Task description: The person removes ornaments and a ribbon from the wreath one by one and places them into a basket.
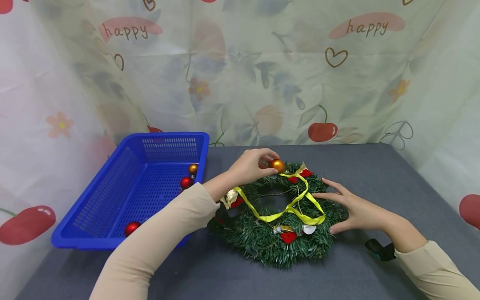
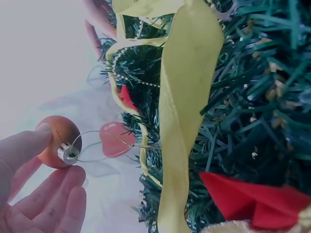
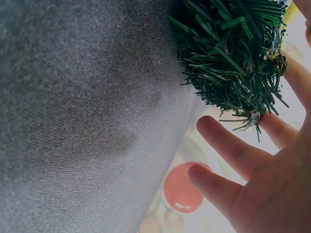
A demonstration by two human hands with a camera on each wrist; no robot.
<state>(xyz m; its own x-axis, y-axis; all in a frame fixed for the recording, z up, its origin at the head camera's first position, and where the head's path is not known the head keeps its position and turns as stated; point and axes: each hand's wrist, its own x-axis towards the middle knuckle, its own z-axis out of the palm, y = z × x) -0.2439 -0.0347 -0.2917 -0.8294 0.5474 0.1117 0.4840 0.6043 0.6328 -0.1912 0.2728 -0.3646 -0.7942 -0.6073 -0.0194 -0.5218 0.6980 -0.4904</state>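
Observation:
My left hand pinches an orange-gold Christmas ball between thumb and fingers, over the far side of a green wreath. In the left wrist view, a thin cord loop runs from the ball's silver cap to the wreath. A yellow ribbon winds over the wreath, which also bears red bows with gold parts. At the wreath's right edge, my right hand has its fingers spread, the fingertips right at the greenery.
To the left stands a blue plastic basket holding a gold ball and red balls. A dark grey cloth covers the table. Behind it hangs a printed curtain. Near the right wrist is a dark object.

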